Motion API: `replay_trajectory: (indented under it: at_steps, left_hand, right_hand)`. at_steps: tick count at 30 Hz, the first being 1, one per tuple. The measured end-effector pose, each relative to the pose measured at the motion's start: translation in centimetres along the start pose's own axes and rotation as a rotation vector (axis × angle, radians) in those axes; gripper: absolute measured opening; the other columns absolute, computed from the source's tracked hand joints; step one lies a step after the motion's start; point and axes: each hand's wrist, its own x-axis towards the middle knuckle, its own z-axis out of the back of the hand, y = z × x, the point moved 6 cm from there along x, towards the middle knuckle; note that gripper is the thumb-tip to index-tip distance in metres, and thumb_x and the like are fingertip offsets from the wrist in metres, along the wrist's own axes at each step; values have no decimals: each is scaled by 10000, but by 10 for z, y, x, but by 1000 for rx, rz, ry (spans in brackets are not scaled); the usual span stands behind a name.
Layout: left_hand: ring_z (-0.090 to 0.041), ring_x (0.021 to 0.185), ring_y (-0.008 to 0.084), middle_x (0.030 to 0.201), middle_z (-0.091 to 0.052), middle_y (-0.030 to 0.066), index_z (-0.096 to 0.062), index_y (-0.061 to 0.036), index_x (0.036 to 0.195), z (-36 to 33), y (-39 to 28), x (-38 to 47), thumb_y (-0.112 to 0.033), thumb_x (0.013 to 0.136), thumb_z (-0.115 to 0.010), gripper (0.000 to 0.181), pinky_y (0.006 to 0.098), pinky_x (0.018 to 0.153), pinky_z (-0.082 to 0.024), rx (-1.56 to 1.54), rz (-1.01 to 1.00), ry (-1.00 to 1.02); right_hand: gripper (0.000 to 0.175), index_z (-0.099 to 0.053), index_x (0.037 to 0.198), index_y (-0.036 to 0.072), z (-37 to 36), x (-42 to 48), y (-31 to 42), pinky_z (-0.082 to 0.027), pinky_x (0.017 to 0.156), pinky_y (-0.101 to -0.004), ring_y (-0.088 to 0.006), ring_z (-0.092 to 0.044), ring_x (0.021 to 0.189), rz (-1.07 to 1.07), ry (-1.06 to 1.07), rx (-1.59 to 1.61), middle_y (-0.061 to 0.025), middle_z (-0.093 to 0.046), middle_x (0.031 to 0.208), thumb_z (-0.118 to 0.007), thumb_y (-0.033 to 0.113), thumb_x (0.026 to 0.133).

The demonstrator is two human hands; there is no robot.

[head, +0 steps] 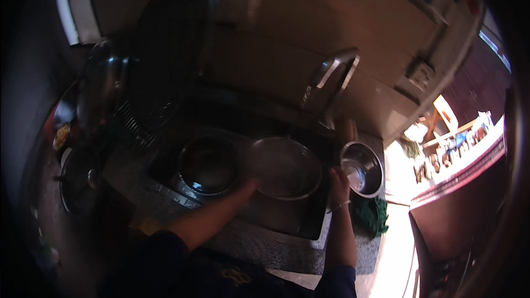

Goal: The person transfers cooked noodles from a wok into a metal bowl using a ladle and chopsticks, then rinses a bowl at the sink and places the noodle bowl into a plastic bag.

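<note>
A round, shallow metal pan (285, 169) is in or over the sink (281, 219), its surface dim and blurred. My left hand (248, 188) reaches the pan's left rim; motion blur hides its fingers and whether they grip. Just past the pan's right side is my right hand (339, 180), with a bracelet on the wrist. It lies between the pan and a steel pot (361, 169), and its grip is unclear. Left of the pan, a dark round vessel (209, 165) shows a wet sheen. Behind, the faucet (337, 68) arches over the sink.
A green cloth (370, 217) lies below the steel pot on the granite counter (281, 252). At left are a pan with a glass lid (78, 182), a dish rack (136, 126) and a large dark round tray (169, 49). A wall socket (421, 75) is at right.
</note>
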Motion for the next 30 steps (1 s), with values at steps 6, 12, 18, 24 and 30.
replay_trajectory:
  at_steps: [6, 12, 18, 24, 30]
  left_hand:
    - [-489, 642, 162, 696, -525, 58, -553, -67, 678, -2, -22, -36, -195, 667, -532, 130, 313, 600, -405, 39, 71, 57]
    - [-525, 608, 171, 676, -543, 68, -553, -45, 654, 10, -68, -97, -135, 638, -543, 92, 290, 563, -428, -91, 100, 57]
    - [-554, 682, 181, 737, -535, 94, -539, -5, 805, 38, -93, -140, -59, 630, -538, 183, 303, 593, -468, -193, 63, 31]
    - [-520, 662, 190, 812, -500, 82, -406, -37, 1094, 90, -104, -183, -8, 641, -492, 461, 355, 588, -499, -215, -80, 56]
    - [-524, 738, 145, 873, -505, 50, -361, -94, 1169, 162, -104, -260, -5, 662, -508, 536, 287, 568, -472, -454, -106, 81]
  right_hand:
    - [108, -581, 806, 1, -43, 53, 47, -440, 464, -201, -98, -543, 541, 17, 332, 159, -59, -583, 661, -506, 79, 812]
    - [89, -587, 786, 12, -83, 109, 68, -455, 511, -225, -118, -554, 588, 147, 427, 164, -51, -584, 655, -508, -3, 748]
    - [109, -603, 739, 0, -92, 138, 61, -442, 512, -226, -118, -545, 613, 222, 249, -65, -41, -579, 644, -553, 85, 786]
    - [150, -612, 775, 8, -90, 134, 33, -430, 493, -209, -96, -533, 615, 173, 179, -31, -22, -575, 693, -548, 143, 788]
    - [188, -609, 857, 30, -104, 27, 39, -431, 497, -218, -109, -550, 609, -195, 532, -134, -31, -598, 729, -581, 195, 772]
